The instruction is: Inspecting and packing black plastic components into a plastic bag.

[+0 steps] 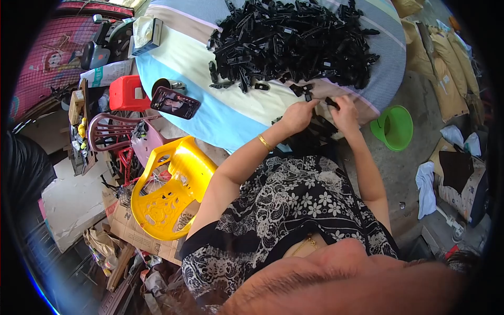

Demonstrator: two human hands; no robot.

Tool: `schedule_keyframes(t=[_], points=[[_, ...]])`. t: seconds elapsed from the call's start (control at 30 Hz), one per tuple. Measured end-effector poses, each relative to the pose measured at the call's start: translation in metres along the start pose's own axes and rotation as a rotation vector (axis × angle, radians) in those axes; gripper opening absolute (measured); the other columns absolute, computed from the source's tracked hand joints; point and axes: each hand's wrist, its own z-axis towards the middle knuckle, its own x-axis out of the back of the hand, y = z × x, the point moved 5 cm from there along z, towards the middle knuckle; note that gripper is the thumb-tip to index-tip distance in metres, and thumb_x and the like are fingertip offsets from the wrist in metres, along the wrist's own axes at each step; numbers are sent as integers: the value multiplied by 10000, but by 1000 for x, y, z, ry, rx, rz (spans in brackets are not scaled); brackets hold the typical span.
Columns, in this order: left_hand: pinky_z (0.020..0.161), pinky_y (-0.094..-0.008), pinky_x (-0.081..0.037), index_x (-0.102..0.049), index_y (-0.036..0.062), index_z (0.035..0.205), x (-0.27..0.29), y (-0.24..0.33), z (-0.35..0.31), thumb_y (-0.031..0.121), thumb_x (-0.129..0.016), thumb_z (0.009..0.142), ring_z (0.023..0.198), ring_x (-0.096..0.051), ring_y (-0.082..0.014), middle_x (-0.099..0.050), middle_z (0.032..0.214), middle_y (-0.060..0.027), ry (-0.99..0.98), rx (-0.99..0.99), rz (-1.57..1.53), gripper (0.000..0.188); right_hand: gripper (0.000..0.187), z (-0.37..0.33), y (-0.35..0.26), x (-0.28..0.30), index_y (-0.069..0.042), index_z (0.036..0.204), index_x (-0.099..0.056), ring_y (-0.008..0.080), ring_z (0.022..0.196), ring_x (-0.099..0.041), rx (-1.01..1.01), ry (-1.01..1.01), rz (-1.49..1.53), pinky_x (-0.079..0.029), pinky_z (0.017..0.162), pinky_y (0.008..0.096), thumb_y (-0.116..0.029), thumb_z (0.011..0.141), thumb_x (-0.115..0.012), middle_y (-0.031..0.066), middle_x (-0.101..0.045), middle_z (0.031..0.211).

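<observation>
A large heap of small black plastic parts (pixel 294 44) covers the far side of the cloth-covered table. At the table's near edge my right hand (pixel 345 113) is closed, pinching one narrow black plastic part (pixel 331 103) between thumb and fingers. Close beside it, my left hand (pixel 298 116) has its fingers curled, the tips next to a few loose black pieces (pixel 300 91). What those fingers hold, if anything, is hidden. More black parts (pixel 317 137) lie below my hands, close to my body, partly covered by my forearms. A gold bracelet circles my left wrist.
A phone (pixel 176 103) with a lit screen leans by a metal cup (pixel 177 85) on the table's left side. A tissue box (pixel 147 38) sits farther back. To the left stand a yellow chair (pixel 202 167) and a red stool (pixel 125 93); at right, a green bucket (pixel 397 131).
</observation>
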Motion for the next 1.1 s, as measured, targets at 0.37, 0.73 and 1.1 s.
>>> schedule_keyframes(t=[0.37,0.73,1.1], points=[[779,-375,-477,-641,102,961,32,4,13,56,-619,705,951,-518,-295,-482,995,-106,93,-338,360,261,218,-17,-18,2,-52,886,-633,318,853,-563,55,-184,181,-467,735,401,-61,671,-597,114,-564,859],[760,-399,-469,-629,46,849,27,-9,-2,44,-650,646,858,-549,-320,-560,869,-122,272,-148,98,204,205,-2,-28,4,-66,838,-631,265,880,-542,248,-3,4,-462,714,375,-24,643,-580,66,-555,847],[735,-394,-475,-616,45,755,23,-13,3,60,-638,637,846,-544,-310,-552,817,-107,259,-269,123,122,56,5,-55,-1,-59,669,-574,264,821,-522,499,-92,-241,-426,674,366,-105,649,-600,82,-531,773]])
